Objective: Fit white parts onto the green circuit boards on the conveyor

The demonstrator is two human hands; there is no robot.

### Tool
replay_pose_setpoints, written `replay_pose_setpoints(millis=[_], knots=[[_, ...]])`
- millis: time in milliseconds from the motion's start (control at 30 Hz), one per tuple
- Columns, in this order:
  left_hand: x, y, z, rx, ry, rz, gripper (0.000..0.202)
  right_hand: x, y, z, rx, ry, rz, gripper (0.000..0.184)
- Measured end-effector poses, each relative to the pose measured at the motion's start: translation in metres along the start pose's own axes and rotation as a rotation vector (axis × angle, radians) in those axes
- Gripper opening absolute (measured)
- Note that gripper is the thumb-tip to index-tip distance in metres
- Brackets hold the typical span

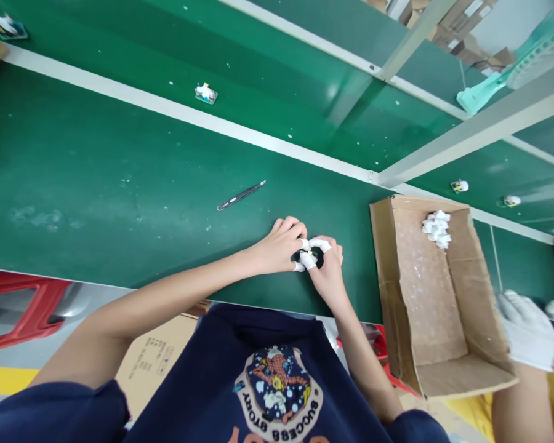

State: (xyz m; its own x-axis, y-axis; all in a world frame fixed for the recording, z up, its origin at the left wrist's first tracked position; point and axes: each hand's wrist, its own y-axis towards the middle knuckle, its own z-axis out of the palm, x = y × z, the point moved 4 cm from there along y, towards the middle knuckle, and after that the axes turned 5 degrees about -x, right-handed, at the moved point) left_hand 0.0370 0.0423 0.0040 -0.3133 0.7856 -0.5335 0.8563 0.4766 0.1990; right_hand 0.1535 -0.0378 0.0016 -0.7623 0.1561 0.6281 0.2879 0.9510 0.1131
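Just in front of my chest, my left hand and my right hand meet over the green table. White finger covers sit on several of my fingertips. Between them is a small round black piece, pinched from both sides; fingers hide most of it, so its kind cannot be made out. Beyond my left hand, a pair of dark tweezers lies flat on the table, touched by neither hand.
To the right stands an open cardboard box with several white pieces inside. A co-worker's gloved hand is beside it. Past a metal rail lie small circuit boards. A slanting metal post and a mint-green fan are at upper right.
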Motion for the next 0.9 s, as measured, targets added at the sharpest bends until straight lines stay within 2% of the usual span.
replay_pose_setpoints(millis=[100,267,367,500,633,900], knots=[[0.0,0.0,0.0,-0.007,0.013,0.007,0.014,-0.001,0.0,-0.001,-0.024,-0.031,0.012,0.021],[0.0,0.0,-0.001,0.004,-0.002,-0.003,0.018,-0.003,-0.001,-0.004,0.006,0.086,-0.031,0.018],[-0.001,0.0,-0.003,0.002,0.004,0.001,0.016,-0.004,-0.004,-0.005,-0.025,0.034,-0.055,0.02],[-0.002,0.0,-0.003,-0.002,-0.003,-0.013,0.021,-0.006,-0.007,-0.003,0.002,0.044,-0.079,0.023],[-0.001,-0.001,-0.001,-0.005,0.005,-0.008,0.021,-0.005,-0.009,-0.002,-0.028,-0.067,-0.12,0.032],[0.0,-0.001,-0.004,0.02,-0.019,-0.019,0.02,-0.005,-0.011,-0.004,-0.029,-0.019,-0.105,0.027]])
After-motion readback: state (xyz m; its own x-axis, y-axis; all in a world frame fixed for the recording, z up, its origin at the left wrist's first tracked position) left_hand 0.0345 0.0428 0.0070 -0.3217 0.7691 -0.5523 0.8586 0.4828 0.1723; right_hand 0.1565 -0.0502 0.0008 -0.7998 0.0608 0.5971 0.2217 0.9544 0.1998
